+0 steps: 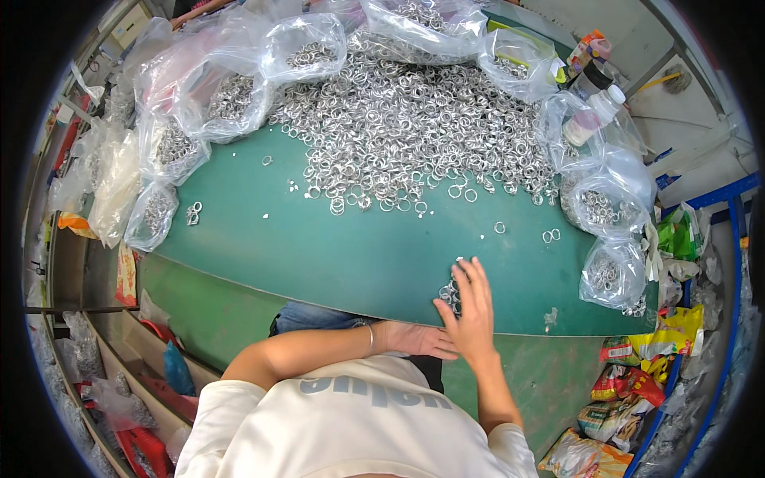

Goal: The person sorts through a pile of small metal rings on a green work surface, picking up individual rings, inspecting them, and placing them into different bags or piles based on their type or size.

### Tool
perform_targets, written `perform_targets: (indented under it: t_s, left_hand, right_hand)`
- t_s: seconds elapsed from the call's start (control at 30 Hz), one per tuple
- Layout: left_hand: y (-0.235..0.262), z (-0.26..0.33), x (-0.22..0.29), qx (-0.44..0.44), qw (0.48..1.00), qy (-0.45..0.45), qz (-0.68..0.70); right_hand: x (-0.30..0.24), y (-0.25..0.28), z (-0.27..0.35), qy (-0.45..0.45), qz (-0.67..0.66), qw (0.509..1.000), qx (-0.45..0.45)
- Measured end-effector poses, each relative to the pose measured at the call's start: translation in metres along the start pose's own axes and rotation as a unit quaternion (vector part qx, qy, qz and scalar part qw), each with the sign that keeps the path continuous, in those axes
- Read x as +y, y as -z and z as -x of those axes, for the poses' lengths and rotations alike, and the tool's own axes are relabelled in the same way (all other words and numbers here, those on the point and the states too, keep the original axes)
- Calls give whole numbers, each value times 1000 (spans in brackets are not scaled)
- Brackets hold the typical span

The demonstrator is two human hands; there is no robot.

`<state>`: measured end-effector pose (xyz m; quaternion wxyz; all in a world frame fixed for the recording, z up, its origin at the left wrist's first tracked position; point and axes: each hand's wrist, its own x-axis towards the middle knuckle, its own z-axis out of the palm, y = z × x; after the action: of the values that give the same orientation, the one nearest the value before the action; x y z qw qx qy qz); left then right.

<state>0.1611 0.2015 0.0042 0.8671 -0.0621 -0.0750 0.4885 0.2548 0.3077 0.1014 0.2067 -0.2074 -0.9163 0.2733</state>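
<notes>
At the table's near edge my right hand [472, 312] lies with fingers stretched forward and thumb apart, beside a small cluster of silver metal rings [449, 295]. Its fingers partly cover that cluster. Just below the edge, my left hand [416, 340] is held palm up under the right one, its fingers loosely extended and a bracelet on the wrist. Nothing shows in its palm, though the fingertips are partly hidden. A large heap of similar rings [414, 127] spreads over the far part of the green table [319, 247].
Clear plastic bags of rings [233, 99] line the table's far and side edges. A white bottle [594, 115] stands at the back right. Loose rings [551, 236] lie near the right side. Colourful packages [629, 382] sit low by a blue frame [737, 239].
</notes>
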Motion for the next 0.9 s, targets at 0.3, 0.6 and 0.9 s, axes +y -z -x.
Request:
perform_targets:
  t_s: [0.3, 0.6, 0.9]
  left_hand:
    - [2, 2, -2, -38, 995, -33, 87]
    - [48, 11, -12, 77, 987, -54, 132]
    - [-8, 23, -2, 270, 954, 50, -119]
  right_hand:
    - [-6, -5, 18, 19, -26, 999, -36]
    - [-20, -11, 57, 97, -114, 988, -47]
    - [-32, -22, -80, 179, -95, 978, -40]
